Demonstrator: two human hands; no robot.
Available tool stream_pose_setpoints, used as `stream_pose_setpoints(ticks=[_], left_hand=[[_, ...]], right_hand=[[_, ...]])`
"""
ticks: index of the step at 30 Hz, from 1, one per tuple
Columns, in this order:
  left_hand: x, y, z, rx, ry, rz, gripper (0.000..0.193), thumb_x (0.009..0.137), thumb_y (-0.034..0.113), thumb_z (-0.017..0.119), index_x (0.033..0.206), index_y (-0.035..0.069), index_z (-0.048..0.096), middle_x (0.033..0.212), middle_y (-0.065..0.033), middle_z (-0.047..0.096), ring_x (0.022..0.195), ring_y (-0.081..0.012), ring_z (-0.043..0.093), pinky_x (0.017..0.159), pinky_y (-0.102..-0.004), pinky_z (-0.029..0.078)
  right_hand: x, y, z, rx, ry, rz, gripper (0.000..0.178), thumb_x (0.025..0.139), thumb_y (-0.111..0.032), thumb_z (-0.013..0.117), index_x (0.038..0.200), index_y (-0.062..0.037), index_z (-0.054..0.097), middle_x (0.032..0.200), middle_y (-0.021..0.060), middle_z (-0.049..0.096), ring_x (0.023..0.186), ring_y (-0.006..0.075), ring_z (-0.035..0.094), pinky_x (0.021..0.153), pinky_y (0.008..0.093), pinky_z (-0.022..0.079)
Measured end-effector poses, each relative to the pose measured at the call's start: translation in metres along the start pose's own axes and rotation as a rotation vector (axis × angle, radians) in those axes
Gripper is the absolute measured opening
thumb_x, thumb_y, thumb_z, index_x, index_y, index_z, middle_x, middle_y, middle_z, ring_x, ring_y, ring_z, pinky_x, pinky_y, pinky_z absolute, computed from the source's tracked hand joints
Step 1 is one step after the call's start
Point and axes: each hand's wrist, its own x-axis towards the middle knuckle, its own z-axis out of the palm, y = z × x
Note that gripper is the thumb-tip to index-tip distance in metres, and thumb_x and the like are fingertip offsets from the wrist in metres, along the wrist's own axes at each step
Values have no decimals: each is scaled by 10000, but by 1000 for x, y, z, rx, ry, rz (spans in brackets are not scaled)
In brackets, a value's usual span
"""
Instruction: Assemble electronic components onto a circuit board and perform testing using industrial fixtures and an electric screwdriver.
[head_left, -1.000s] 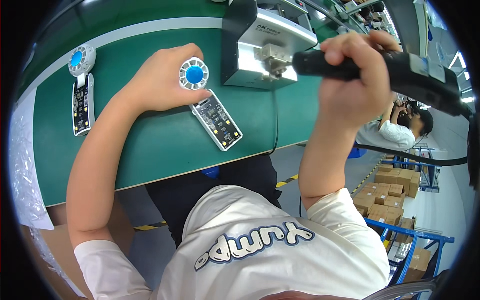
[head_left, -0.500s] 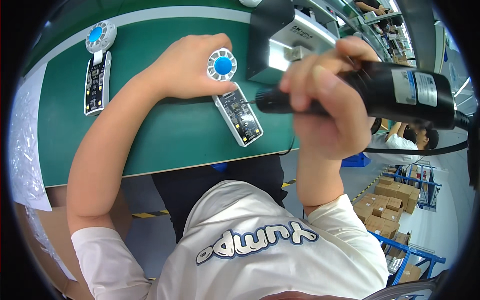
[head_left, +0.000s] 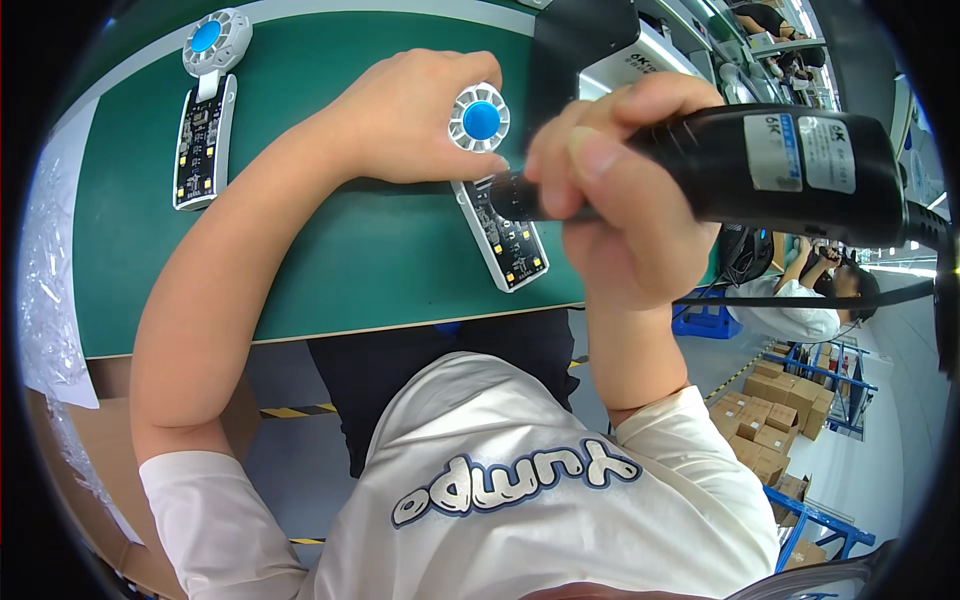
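My left hand (head_left: 410,120) rests on the green mat (head_left: 330,260), fingers pressed on the round white head with a blue centre (head_left: 480,117) of a small device. Its open handle with a dark circuit board (head_left: 505,235) lies toward me. My right hand (head_left: 620,210) grips a black electric screwdriver (head_left: 760,165), whose tip points at the top of that circuit board. A cable runs off the tool to the right.
A second identical device (head_left: 205,110) lies at the mat's far left. A grey machine (head_left: 600,45) stands behind the tool. Clear plastic sheeting (head_left: 40,270) hangs at the left edge. Another person (head_left: 810,290) sits at right, with stacked cardboard boxes (head_left: 770,420) below.
My right hand has brought the screwdriver down and leftward from the grey machine to the circuit board. The left hand has stayed on the device's round head.
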Motion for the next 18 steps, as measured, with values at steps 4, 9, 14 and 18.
stream_pose_setpoints(ticks=[4, 9, 14, 18], left_hand=[[2, -6, 5, -2, -3, 23, 527, 648, 372, 808, 1013, 45, 612, 934, -158, 681, 896, -347, 658, 768, -411, 519], [-3, -6, 0, -28, -22, 14, 522, 649, 359, 813, 1012, 42, 611, 935, -166, 679, 888, -353, 658, 760, -411, 519], [-3, 4, -2, -14, -29, 21, 524, 651, 350, 818, 1016, 39, 605, 912, -163, 679, 855, -353, 661, 748, -409, 517], [-1, 3, -2, -13, -37, 12, 522, 660, 344, 817, 1022, 38, 599, 904, -157, 678, 845, -343, 662, 748, -406, 514]], right_hand=[[2, 1, -1, -59, -52, -18, 369, 791, 28, 558, 1154, 12, 493, 684, 111, 579, 523, 196, 539, 593, 400, 488], [5, -18, -12, -66, -94, -100, 340, 783, 30, 557, 1118, 5, 507, 672, 115, 565, 528, 203, 545, 611, 410, 500], [17, -49, -55, -171, 275, -335, 260, 787, 15, 570, 1045, 9, 537, 651, 104, 547, 547, 210, 554, 640, 419, 519], [22, -31, -66, -258, 391, -363, 279, 773, 26, 634, 1036, 33, 539, 660, 108, 596, 540, 194, 578, 606, 367, 531]])
